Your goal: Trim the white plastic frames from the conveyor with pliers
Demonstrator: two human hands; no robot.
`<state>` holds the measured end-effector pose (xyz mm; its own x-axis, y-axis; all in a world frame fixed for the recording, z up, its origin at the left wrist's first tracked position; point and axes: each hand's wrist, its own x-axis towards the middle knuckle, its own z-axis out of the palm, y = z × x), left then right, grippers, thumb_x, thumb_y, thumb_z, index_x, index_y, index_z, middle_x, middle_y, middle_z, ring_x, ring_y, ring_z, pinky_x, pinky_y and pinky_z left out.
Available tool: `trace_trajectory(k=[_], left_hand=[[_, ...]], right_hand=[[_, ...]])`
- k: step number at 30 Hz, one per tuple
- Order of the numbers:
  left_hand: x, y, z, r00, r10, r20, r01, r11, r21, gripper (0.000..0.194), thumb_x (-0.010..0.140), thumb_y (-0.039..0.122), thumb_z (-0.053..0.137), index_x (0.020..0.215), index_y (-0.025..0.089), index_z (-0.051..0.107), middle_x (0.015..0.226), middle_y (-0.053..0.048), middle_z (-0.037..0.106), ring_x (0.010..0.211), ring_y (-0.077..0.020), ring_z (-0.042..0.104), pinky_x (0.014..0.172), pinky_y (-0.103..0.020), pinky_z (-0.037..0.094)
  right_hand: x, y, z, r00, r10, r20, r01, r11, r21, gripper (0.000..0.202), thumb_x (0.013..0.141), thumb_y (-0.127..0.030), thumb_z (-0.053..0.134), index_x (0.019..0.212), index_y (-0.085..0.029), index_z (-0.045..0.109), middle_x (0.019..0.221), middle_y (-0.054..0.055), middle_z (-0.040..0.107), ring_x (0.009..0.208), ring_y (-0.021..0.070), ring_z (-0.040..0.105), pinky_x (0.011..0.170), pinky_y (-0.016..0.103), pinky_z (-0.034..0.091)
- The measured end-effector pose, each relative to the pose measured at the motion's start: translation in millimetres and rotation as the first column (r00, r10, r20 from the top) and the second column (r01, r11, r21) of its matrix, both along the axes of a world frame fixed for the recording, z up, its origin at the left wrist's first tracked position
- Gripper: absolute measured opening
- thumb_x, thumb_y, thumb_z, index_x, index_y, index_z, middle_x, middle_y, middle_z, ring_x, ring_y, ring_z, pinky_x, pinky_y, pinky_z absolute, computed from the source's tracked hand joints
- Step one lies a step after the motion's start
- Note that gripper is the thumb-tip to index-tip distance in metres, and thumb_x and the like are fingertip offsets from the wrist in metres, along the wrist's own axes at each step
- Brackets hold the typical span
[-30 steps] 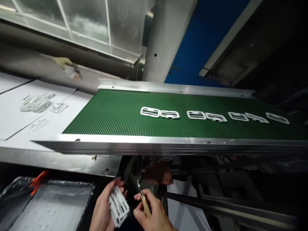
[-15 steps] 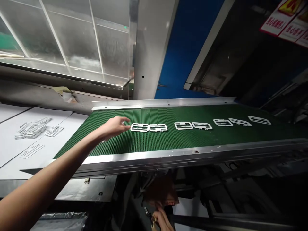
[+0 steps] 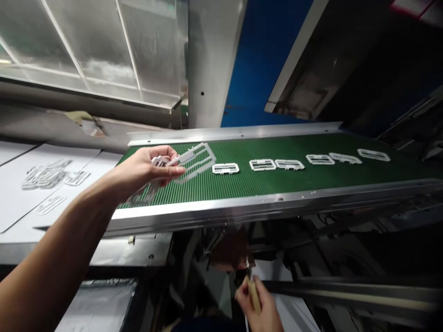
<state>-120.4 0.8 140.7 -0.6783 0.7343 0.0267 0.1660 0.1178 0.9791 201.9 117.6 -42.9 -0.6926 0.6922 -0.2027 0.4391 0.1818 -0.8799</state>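
**Your left hand (image 3: 150,165) is clamped on a white frame (image 3: 198,162) over the green belt (image 3: 242,185)**

More white pieces (image 3: 159,161) sit in its grip. Six other frames (image 3: 263,164) lie right of it. Lower right, your right hand (image 3: 260,304) is wrapped around a tan-handled tool (image 3: 254,295).

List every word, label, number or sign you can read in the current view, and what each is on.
Nothing reads clearly.
Red-and-white sign, upper right corner: cut off and too blurred to read.
Reddish letters on the brown item below the green belt: too small and blurred to read.
White frames on the belt: no lettering I can make out.
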Motion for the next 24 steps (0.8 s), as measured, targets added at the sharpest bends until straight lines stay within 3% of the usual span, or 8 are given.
trace_trajectory(k=[2, 5, 7, 9, 11, 15, 20, 24], left_hand=[[41, -24, -8.8, 0.983, -0.183, 0.036, 0.186, 0.972, -0.146, 0.021, 0.065, 0.030, 0.075, 0.075, 0.018, 0.062, 0.064, -0.001, 0.058, 0.053, -0.0131, 0.051, 0.045, -0.019, 0.036], [93, -47, -51.1, 0.901, -0.387, 0.197, 0.433, 0.837, -0.334, 0.013, 0.077, 0.031, 0.064, 0.082, 0.019, 0.062, 0.074, 0.000, 0.061, 0.067, -0.0165, 0.053, 0.056, -0.023, 0.039], [117, -58, -88.2, 0.873, -0.354, 0.336, 0.462, 0.822, -0.333, 0.013, 0.080, 0.031, 0.060, 0.084, 0.019, 0.061, 0.071, 0.000, 0.059, 0.065, -0.0158, 0.051, 0.056, -0.024, 0.037], [133, -70, -120.4, 0.843, -0.240, 0.481, 0.402, 0.875, -0.270, 0.016, 0.080, 0.032, 0.060, 0.089, 0.018, 0.061, 0.068, 0.001, 0.056, 0.062, -0.0142, 0.048, 0.055, -0.024, 0.036], [143, -84, -141.5, 0.810, -0.117, 0.575, 0.285, 0.935, -0.212, 0.021, 0.079, 0.034, 0.063, 0.093, 0.018, 0.060, 0.071, 0.001, 0.056, 0.061, -0.0127, 0.047, 0.055, -0.024, 0.035], [157, -110, -155.3, 0.784, 0.037, 0.620, 0.099, 0.978, -0.183, 0.023, 0.081, 0.038, 0.060, 0.089, 0.017, 0.062, 0.077, -0.001, 0.057, 0.064, -0.0121, 0.045, 0.058, -0.023, 0.037], [165, -119, -159.3, 0.773, 0.117, 0.623, 0.021, 0.978, -0.209, 0.023, 0.082, 0.040, 0.059, 0.086, 0.017, 0.060, 0.076, -0.001, 0.058, 0.065, -0.0126, 0.045, 0.059, -0.023, 0.036], [165, -117, -164.6, 0.821, 0.149, 0.552, -0.002, 0.966, -0.257, 0.024, 0.083, 0.038, 0.057, 0.075, 0.016, 0.056, 0.066, 0.002, 0.052, 0.060, -0.0120, 0.043, 0.056, -0.024, 0.034]], right_hand=[[-9, 8, 29.6, 0.987, 0.102, -0.127, -0.113, 0.990, -0.083, 0.024, 0.079, -0.042, 0.058, 0.087, -0.020, 0.053, 0.077, 0.005, 0.061, 0.067, 0.0162, 0.057, 0.062, 0.025, 0.047], [-32, 14, 58.7, 0.907, 0.302, -0.293, -0.355, 0.923, -0.146, 0.025, 0.083, -0.040, 0.055, 0.096, -0.020, 0.048, 0.086, 0.004, 0.060, 0.062, 0.0115, 0.050, 0.062, 0.026, 0.044], [-46, 8, 63.6, 0.870, 0.441, -0.222, -0.479, 0.862, -0.167, 0.019, 0.082, -0.035, 0.059, 0.090, -0.020, 0.050, 0.081, 0.002, 0.057, 0.063, 0.0110, 0.048, 0.061, 0.025, 0.042], [-54, -2, 59.9, 0.850, 0.514, -0.117, -0.527, 0.834, -0.163, 0.014, 0.080, -0.027, 0.061, 0.083, -0.019, 0.050, 0.074, -0.001, 0.053, 0.064, 0.0105, 0.048, 0.060, 0.023, 0.040], [-57, -13, 51.2, 0.856, 0.512, -0.072, -0.516, 0.841, -0.163, 0.012, 0.080, -0.023, 0.060, 0.080, -0.019, 0.049, 0.071, -0.003, 0.050, 0.063, 0.0098, 0.046, 0.059, 0.022, 0.039], [-54, -22, 31.6, 0.878, 0.472, -0.080, -0.477, 0.849, -0.227, 0.012, 0.081, -0.022, 0.058, 0.083, -0.019, 0.046, 0.070, -0.004, 0.049, 0.062, 0.0092, 0.045, 0.058, 0.022, 0.039], [-56, -25, 23.0, 0.858, 0.510, -0.066, -0.510, 0.827, -0.235, 0.013, 0.081, -0.021, 0.058, 0.083, -0.019, 0.046, 0.070, -0.004, 0.049, 0.061, 0.0086, 0.045, 0.058, 0.021, 0.040], [-59, -28, 24.8, 0.832, 0.552, -0.051, -0.549, 0.808, -0.214, 0.012, 0.080, -0.021, 0.059, 0.082, -0.019, 0.047, 0.071, -0.004, 0.050, 0.061, 0.0084, 0.046, 0.058, 0.021, 0.039]])
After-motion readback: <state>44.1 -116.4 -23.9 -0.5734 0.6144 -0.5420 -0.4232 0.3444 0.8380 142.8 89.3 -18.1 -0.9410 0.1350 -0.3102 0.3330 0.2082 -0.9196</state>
